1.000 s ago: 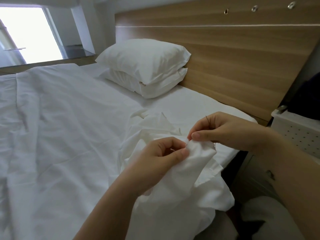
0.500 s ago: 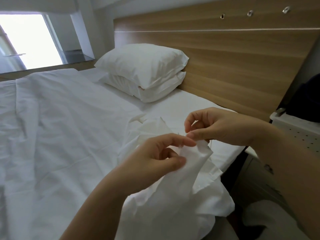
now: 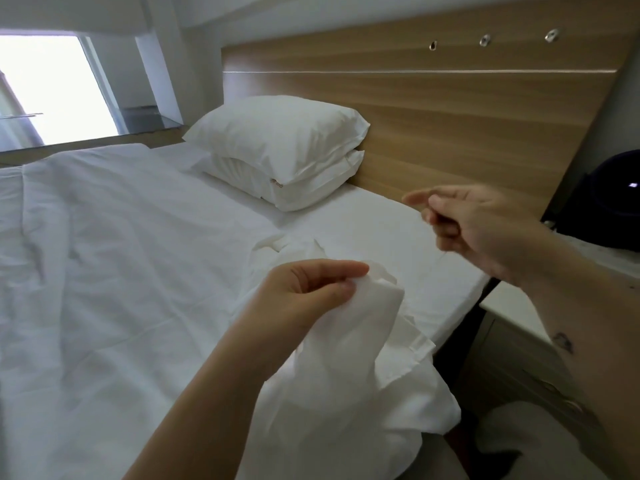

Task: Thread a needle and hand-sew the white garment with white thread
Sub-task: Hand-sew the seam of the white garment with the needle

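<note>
Two hands pinched: left hand [image 3: 304, 292] held white garment [image 3: 346, 358] fold, right hand [image 3: 485, 233] held thread [image 3: 437, 259]; steady pull, firm fabric advised.

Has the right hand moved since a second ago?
Yes. The right hand has pulled up and right, away from the garment held by the left hand, toward the headboard, drawing a faint thread.
</note>
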`<state>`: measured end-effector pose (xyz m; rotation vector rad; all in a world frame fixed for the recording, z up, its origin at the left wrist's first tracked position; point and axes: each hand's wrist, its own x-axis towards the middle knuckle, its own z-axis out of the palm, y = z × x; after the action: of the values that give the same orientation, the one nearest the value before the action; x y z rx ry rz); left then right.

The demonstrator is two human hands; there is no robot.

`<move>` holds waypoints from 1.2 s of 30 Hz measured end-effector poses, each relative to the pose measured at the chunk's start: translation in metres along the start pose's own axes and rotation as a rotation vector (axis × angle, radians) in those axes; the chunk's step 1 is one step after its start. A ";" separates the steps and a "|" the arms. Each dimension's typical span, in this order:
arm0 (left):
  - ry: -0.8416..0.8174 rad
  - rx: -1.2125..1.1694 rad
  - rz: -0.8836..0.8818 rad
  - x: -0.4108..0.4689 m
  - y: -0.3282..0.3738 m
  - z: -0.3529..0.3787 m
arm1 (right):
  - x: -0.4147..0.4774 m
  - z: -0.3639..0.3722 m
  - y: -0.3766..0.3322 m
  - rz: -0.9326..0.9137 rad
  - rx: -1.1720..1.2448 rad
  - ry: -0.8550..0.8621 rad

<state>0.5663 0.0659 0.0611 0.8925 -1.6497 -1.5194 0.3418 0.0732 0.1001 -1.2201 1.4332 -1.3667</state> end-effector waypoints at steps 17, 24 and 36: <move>-0.017 -0.196 -0.036 -0.011 -0.009 0.009 | -0.062 0.040 0.000 -0.359 -0.685 -0.173; -0.028 -0.253 -0.036 -0.012 -0.012 0.009 | -0.069 0.040 -0.003 -0.434 -0.819 -0.150; 0.031 -0.199 -0.025 -0.010 -0.012 0.001 | -0.061 0.038 -0.015 -0.427 -0.672 -0.175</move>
<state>0.5704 0.0739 0.0490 0.8265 -1.4417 -1.6454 0.3942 0.1243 0.1063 -2.1202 1.6200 -1.0146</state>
